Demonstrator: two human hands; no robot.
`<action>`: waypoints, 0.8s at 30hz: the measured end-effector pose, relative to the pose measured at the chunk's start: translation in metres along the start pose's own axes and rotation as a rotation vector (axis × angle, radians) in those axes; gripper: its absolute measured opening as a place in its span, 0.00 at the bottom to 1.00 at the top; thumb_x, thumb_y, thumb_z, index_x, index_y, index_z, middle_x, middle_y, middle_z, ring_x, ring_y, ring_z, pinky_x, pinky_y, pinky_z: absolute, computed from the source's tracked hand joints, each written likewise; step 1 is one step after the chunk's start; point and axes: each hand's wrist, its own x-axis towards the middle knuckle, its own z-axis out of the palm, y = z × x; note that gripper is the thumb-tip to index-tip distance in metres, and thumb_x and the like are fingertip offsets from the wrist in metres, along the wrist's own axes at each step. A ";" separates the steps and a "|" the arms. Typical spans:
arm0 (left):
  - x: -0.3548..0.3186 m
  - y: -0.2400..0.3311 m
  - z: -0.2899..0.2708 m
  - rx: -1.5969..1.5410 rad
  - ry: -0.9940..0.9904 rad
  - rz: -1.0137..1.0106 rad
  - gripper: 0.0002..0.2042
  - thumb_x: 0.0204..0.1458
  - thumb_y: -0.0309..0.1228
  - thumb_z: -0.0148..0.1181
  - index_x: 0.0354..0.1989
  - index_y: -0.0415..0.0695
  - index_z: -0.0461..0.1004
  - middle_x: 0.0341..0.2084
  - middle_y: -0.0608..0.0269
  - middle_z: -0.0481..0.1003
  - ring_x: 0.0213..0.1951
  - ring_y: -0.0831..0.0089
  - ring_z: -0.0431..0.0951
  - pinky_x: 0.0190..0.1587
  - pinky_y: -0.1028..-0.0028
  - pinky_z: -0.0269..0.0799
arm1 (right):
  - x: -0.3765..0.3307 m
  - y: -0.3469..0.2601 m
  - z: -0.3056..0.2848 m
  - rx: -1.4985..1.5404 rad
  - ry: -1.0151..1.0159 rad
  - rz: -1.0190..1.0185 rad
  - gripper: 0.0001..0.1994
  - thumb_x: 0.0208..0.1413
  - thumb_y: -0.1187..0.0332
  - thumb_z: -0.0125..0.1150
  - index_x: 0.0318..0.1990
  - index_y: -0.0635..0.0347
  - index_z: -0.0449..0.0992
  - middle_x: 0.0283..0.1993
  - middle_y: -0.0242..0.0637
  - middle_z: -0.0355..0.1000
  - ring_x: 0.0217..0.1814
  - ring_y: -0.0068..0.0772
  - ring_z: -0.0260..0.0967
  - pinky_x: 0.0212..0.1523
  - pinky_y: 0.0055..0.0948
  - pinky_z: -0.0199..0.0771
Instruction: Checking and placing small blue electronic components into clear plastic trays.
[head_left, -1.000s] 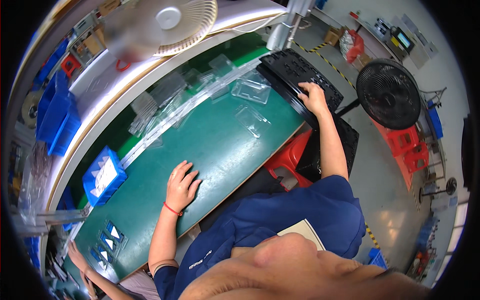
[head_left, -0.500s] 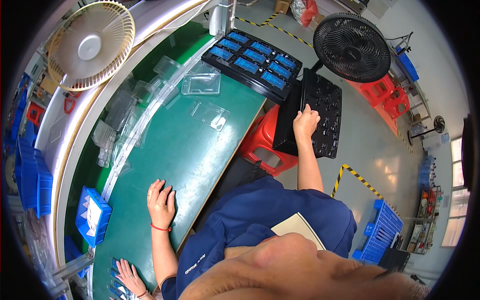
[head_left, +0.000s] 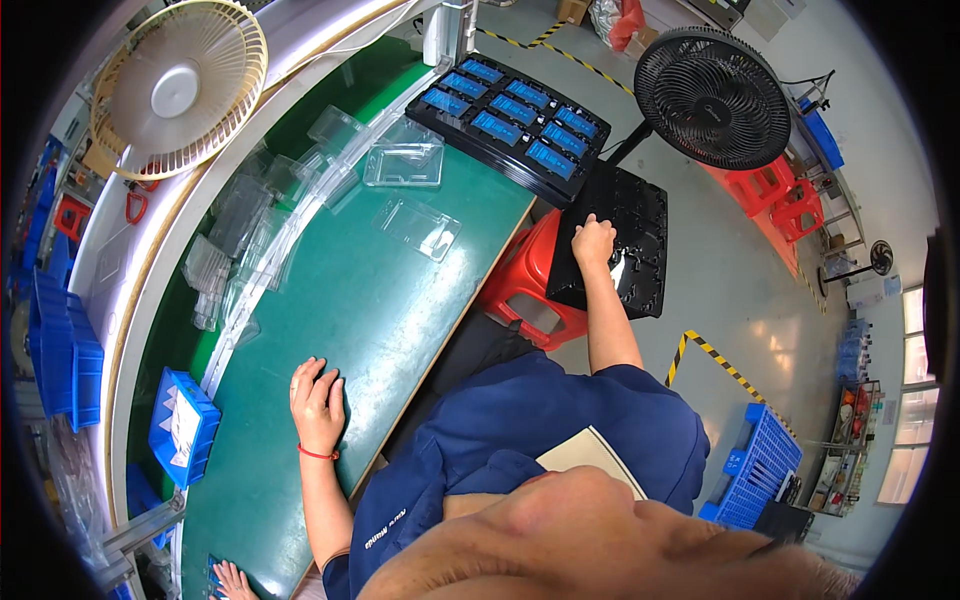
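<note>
On the green tabletop [head_left: 330, 290] rests my left hand [head_left: 317, 402], fingers loosely bent and apart, nothing in it. My right arm reaches out to a stack of black plastic trays [head_left: 640, 225] on a red stool [head_left: 537, 275]. There my right hand [head_left: 594, 242] is closed at the stack's left side, seemingly on the rim of the top tray; its fingertips are partly hidden. Moulded pockets show in this tray. At the table's far end lies another black tray [head_left: 487, 150], filled with several blue rectangular pieces [head_left: 497, 127].
Clear plastic shells [head_left: 418, 228] lie on the table and along its left rail. A blue bin [head_left: 184, 428] holds papers. Another person's hand [head_left: 233, 580] touches blue pieces at lower left. A black fan [head_left: 712, 97] stands beyond the trays; a pale fan [head_left: 178, 90] is upper left.
The raised, tilted black tray has come down flatter on the stack, and my right hand has moved slightly left with it. The other person's hand has slid toward the lower edge. My left hand stays.
</note>
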 end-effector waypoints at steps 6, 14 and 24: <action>0.003 0.001 -0.002 0.012 0.022 0.005 0.06 0.43 0.22 0.64 0.31 0.38 0.78 0.39 0.52 0.76 0.48 0.53 0.74 0.52 0.60 0.69 | 0.021 0.006 -0.004 0.019 -0.108 0.022 0.15 0.51 0.63 0.63 0.42 0.62 0.77 0.49 0.55 0.69 0.52 0.58 0.69 0.51 0.46 0.73; 0.010 0.011 0.006 -0.015 0.058 0.037 0.06 0.42 0.23 0.65 0.30 0.40 0.78 0.38 0.54 0.76 0.46 0.55 0.75 0.50 0.61 0.71 | 0.015 -0.047 -0.071 0.195 0.572 -0.176 0.13 0.50 0.67 0.60 0.43 0.59 0.79 0.39 0.46 0.75 0.41 0.51 0.72 0.44 0.43 0.72; 0.126 0.063 0.114 -0.021 -0.204 0.351 0.22 0.55 0.42 0.56 0.56 0.46 0.69 0.60 0.51 0.63 0.66 0.54 0.55 0.66 0.49 0.48 | -0.007 -0.250 -0.061 0.296 -0.081 -1.087 0.38 0.33 0.57 0.74 0.58 0.51 0.70 0.61 0.52 0.63 0.65 0.50 0.56 0.65 0.47 0.48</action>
